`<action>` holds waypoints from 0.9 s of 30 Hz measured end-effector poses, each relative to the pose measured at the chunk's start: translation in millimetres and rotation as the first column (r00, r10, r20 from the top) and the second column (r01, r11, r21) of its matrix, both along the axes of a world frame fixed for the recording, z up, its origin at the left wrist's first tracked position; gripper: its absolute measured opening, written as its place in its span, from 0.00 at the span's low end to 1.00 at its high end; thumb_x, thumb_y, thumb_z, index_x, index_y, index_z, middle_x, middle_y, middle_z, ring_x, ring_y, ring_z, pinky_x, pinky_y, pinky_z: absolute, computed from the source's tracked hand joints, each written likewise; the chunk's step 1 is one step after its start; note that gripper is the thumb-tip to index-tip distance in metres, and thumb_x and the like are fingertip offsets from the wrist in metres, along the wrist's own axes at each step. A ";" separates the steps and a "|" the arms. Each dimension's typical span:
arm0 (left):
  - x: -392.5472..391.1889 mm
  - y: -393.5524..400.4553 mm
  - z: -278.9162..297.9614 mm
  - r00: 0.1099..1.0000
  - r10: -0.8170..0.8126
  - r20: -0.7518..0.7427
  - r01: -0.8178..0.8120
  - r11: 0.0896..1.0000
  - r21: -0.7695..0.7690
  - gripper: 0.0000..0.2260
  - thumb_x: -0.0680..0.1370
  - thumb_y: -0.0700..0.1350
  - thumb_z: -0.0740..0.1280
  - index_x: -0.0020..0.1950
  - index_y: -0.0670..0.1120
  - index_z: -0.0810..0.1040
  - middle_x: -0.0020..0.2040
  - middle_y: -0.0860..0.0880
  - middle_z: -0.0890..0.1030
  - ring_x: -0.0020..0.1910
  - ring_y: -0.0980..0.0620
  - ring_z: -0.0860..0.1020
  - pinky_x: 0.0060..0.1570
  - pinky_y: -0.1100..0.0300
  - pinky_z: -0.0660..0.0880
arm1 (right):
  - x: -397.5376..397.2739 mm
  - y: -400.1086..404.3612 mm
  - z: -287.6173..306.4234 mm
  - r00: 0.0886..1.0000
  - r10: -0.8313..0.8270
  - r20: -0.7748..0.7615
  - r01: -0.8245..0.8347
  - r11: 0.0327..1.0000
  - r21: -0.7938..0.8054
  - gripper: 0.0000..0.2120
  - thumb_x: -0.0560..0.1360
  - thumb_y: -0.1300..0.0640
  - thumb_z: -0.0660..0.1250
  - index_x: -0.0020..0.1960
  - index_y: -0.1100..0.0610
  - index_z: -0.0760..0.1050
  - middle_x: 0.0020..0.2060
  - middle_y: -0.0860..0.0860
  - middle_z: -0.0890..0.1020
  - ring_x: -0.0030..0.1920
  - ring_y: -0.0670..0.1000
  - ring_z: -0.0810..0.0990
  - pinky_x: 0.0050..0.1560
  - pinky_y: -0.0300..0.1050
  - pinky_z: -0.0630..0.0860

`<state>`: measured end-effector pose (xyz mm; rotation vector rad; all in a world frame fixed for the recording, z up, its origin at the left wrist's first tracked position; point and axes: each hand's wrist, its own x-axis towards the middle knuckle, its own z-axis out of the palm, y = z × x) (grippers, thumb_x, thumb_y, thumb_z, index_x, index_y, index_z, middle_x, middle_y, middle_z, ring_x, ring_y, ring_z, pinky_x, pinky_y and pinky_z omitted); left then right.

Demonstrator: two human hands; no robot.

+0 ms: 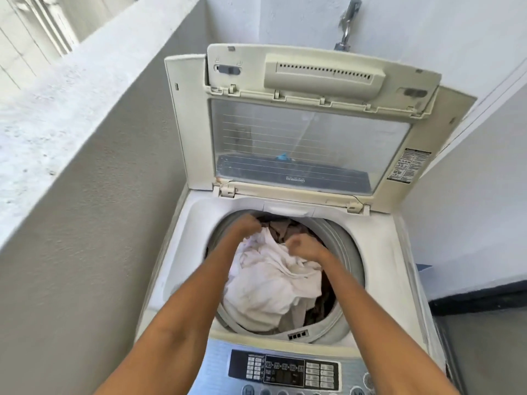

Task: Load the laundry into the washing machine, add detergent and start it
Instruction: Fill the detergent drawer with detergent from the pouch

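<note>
A white top-loading washing machine (182, 252) stands below me with its lid (308, 138) folded up against the wall. Its drum (342, 246) holds a crumpled white garment (271, 286) on top of brown and dark clothes (288, 226). Both my arms reach down into the drum. My left hand (246, 225) grips the far left edge of the white garment with curled fingers. My right hand (303, 245) is closed on the garment's upper right edge. The control panel (285, 372) lies at the near edge.
A grey concrete parapet wall (85, 195) runs close along the machine's left side. A metal tap (348, 24) sticks out of the white wall behind the lid. Dark floor (484, 337) shows to the right of the machine.
</note>
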<state>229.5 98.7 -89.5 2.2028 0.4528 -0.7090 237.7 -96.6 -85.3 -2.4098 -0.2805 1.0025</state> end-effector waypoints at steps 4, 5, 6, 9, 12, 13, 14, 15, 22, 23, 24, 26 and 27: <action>-13.4 -27.1 -2.7 0.667 0.744 -0.044 -0.654 0.556 -0.513 0.07 0.72 0.42 0.63 0.34 0.45 0.70 0.35 0.44 0.72 0.31 0.49 0.67 0.33 0.57 0.66 | -0.3 29.1 8.8 0.646 -0.720 -0.255 0.737 0.500 0.456 0.08 0.75 0.66 0.58 0.47 0.57 0.73 0.35 0.53 0.75 0.31 0.49 0.72 0.33 0.42 0.70; -15.6 -35.2 -0.4 0.549 0.823 -0.148 -0.714 0.370 -0.595 0.09 0.76 0.42 0.61 0.35 0.45 0.71 0.35 0.44 0.73 0.31 0.50 0.68 0.31 0.60 0.66 | -2.8 35.7 6.5 0.538 -0.739 -0.407 0.816 0.335 0.471 0.08 0.78 0.65 0.56 0.47 0.56 0.72 0.34 0.53 0.74 0.30 0.47 0.71 0.31 0.40 0.69; -16.7 -42.2 0.3 0.454 0.856 -0.248 -0.733 0.200 -0.650 0.10 0.78 0.42 0.59 0.37 0.46 0.71 0.36 0.46 0.72 0.30 0.50 0.68 0.29 0.61 0.66 | -6.9 39.3 4.0 0.450 -0.731 -0.514 0.865 0.212 0.455 0.07 0.80 0.63 0.56 0.49 0.56 0.72 0.35 0.53 0.74 0.31 0.47 0.71 0.33 0.39 0.70; -15.7 -55.1 0.2 0.362 0.824 -0.435 -0.694 -0.073 -0.716 0.11 0.82 0.49 0.55 0.46 0.45 0.71 0.39 0.47 0.71 0.36 0.50 0.70 0.40 0.57 0.72 | -13.6 44.2 -9.4 0.299 -0.646 -0.703 0.919 -0.003 0.394 0.16 0.82 0.56 0.56 0.66 0.62 0.69 0.45 0.55 0.77 0.41 0.50 0.75 0.49 0.44 0.75; -6.9 -63.1 0.8 0.347 0.766 -0.540 -0.653 -0.216 -0.726 0.24 0.82 0.54 0.53 0.72 0.41 0.61 0.63 0.39 0.71 0.66 0.40 0.69 0.68 0.49 0.63 | -9.1 49.9 -13.9 0.207 -0.510 -0.835 0.918 -0.194 0.346 0.24 0.82 0.51 0.55 0.73 0.63 0.60 0.62 0.61 0.74 0.61 0.57 0.74 0.68 0.49 0.66; -2.8 -65.2 3.7 0.337 0.757 -0.560 -0.634 -0.257 -0.729 0.27 0.82 0.55 0.52 0.75 0.40 0.56 0.70 0.37 0.66 0.71 0.39 0.64 0.71 0.49 0.59 | -5.0 51.5 -13.6 0.182 -0.478 -0.859 0.909 -0.252 0.332 0.25 0.82 0.50 0.55 0.74 0.63 0.58 0.67 0.62 0.70 0.67 0.59 0.70 0.70 0.50 0.64; 0.5 -66.8 9.4 0.332 0.747 -0.576 -0.616 -0.292 -0.732 0.29 0.82 0.56 0.52 0.76 0.38 0.54 0.73 0.36 0.62 0.73 0.39 0.61 0.72 0.49 0.58 | 0.5 53.0 -12.7 0.157 -0.459 -0.874 0.899 -0.301 0.319 0.26 0.82 0.49 0.54 0.74 0.63 0.57 0.69 0.62 0.68 0.70 0.59 0.67 0.71 0.50 0.63; 4.4 -68.0 12.9 0.318 0.742 -0.590 -0.605 -0.320 -0.729 0.29 0.82 0.56 0.51 0.75 0.37 0.54 0.74 0.35 0.61 0.74 0.39 0.60 0.72 0.49 0.57 | 7.0 54.4 -13.2 0.134 -0.442 -0.887 0.886 -0.348 0.307 0.26 0.82 0.47 0.54 0.73 0.63 0.59 0.69 0.63 0.68 0.71 0.59 0.67 0.72 0.50 0.63; 15.7 -67.7 3.5 0.269 0.737 -0.620 -0.538 -0.418 -0.732 0.27 0.82 0.56 0.53 0.72 0.38 0.61 0.71 0.34 0.65 0.70 0.38 0.66 0.70 0.48 0.63 | 25.1 51.5 -16.0 0.084 -0.389 -0.918 0.846 -0.458 0.271 0.23 0.81 0.46 0.53 0.63 0.64 0.70 0.69 0.62 0.69 0.70 0.59 0.68 0.70 0.51 0.63; 14.6 -68.4 2.0 0.266 0.742 -0.615 -0.544 -0.411 -0.731 0.26 0.82 0.56 0.53 0.72 0.38 0.61 0.70 0.34 0.66 0.70 0.38 0.67 0.69 0.48 0.64 | 23.0 51.7 -16.3 0.085 -0.383 -0.920 0.843 -0.465 0.271 0.25 0.82 0.46 0.52 0.67 0.65 0.67 0.69 0.62 0.69 0.70 0.59 0.68 0.71 0.51 0.63; 13.4 -69.6 0.5 0.262 0.748 -0.610 -0.548 -0.405 -0.732 0.26 0.82 0.55 0.53 0.72 0.38 0.61 0.70 0.34 0.67 0.69 0.38 0.68 0.68 0.48 0.64 | 21.2 52.5 -16.6 0.083 -0.386 -0.919 0.840 -0.468 0.273 0.25 0.82 0.46 0.52 0.69 0.65 0.66 0.69 0.62 0.69 0.70 0.59 0.68 0.71 0.50 0.64; 11.2 -72.3 0.4 0.252 0.761 -0.598 -0.543 -0.399 -0.738 0.26 0.82 0.55 0.53 0.73 0.38 0.60 0.69 0.34 0.67 0.68 0.37 0.69 0.68 0.48 0.65 | 17.0 56.1 -16.0 0.069 -0.404 -0.912 0.837 -0.474 0.274 0.25 0.82 0.48 0.52 0.70 0.65 0.65 0.68 0.62 0.70 0.69 0.58 0.69 0.70 0.49 0.65; 10.3 -73.5 0.8 0.248 0.764 -0.596 -0.541 -0.401 -0.739 0.26 0.82 0.55 0.53 0.73 0.38 0.60 0.69 0.33 0.68 0.68 0.37 0.69 0.69 0.48 0.65 | 15.1 58.2 -15.5 0.064 -0.407 -0.911 0.832 -0.483 0.274 0.24 0.83 0.49 0.52 0.70 0.65 0.65 0.68 0.62 0.71 0.69 0.57 0.70 0.70 0.49 0.65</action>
